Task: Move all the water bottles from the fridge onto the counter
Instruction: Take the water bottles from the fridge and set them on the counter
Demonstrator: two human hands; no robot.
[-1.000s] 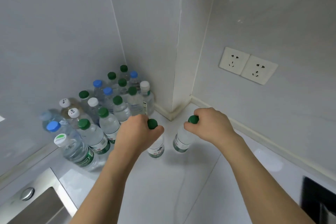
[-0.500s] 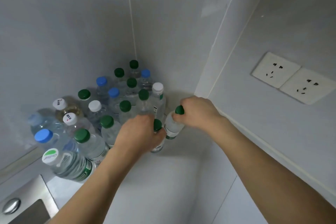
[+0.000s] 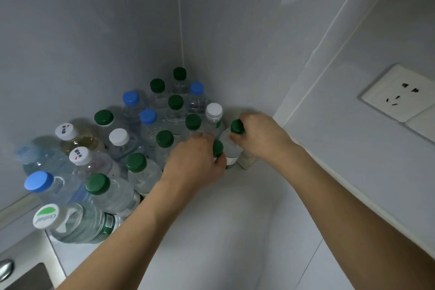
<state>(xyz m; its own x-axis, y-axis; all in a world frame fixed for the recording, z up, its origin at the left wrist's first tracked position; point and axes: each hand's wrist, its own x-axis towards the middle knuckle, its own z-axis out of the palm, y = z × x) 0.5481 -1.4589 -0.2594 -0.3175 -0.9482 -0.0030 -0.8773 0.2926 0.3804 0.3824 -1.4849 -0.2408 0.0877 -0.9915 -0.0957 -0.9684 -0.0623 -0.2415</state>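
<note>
Left hand (image 3: 196, 162) grips a green-capped bottle (image 3: 217, 148) by the neck, fingers curled round it just under the cap. Right hand (image 3: 261, 135) pinches a second green-capped bottle (image 3: 231, 146) at its cap. Both bottles stand side by side, touching, at the edge of the bottle cluster (image 3: 131, 148) packed into the wall corner on the table (image 3: 223, 231). Step in hand, by my reading: setting this pair down against the group. Next move calls for releasing both without tipping neighbours, then returning to the fridge, which is out of view. Wall socket (image 3: 397, 94) at right.
</note>
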